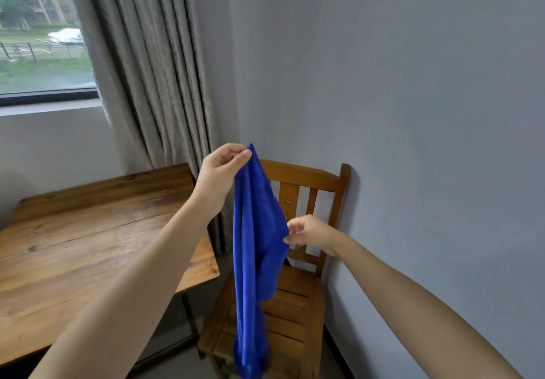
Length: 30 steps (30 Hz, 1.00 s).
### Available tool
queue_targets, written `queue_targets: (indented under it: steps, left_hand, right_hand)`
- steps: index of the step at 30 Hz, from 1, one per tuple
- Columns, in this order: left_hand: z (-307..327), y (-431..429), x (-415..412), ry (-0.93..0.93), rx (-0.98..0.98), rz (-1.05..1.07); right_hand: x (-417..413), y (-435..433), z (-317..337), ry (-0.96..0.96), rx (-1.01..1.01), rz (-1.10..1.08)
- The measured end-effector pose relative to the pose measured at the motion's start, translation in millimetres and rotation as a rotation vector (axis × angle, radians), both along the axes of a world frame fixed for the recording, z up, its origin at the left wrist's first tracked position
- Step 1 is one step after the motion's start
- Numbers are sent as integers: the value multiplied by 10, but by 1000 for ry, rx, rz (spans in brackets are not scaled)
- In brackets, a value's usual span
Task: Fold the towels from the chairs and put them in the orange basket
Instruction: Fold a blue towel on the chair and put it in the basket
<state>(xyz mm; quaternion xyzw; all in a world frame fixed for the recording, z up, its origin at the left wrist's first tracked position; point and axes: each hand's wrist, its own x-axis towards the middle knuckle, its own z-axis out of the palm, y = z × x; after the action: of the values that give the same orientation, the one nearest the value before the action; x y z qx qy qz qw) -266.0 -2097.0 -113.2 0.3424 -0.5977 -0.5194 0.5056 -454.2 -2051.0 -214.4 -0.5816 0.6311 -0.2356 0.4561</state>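
The person's left hand (219, 169), raised, pinches the top corner of a bright blue terry towel (255, 260) between thumb and curled fingers. The right hand (309, 232), lower and to the right, pinches the towel's right edge about halfway down. The towel hangs in long folds from the left hand, in front of a slatted wooden chair (298, 299) standing against a grey wall (413, 83). A wooden table (73, 245) stands to the left, beside grey curtains (153, 62). No writing is visible.

Head-worn view, forward and down.
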Motion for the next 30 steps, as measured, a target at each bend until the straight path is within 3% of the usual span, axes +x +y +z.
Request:
queue_targets:
  steps: [4,7,10,14,17,30]
  left_hand:
    - [72,-47,15,69,25,-20]
    - [85,-26,-42,59,25,-34]
    - [91,13,-104,14,12,-59]
    - [82,43,-155,-21,14,-69]
    - [76,35,-129,7,37,-73]
    - [-83,-178,171,185,170,171]
  right_hand:
    - [-83,39,-226,101,-5,-122]
    - [33,5,-143,-115,-60,-263]
    - [244,-16,12,-260,-216,-233]
    - [407,-93,20,-81,-433,-320]
    - [339,-188,-129,152,-437,-417]
    - [-664,74,-360,234,-230,-638]
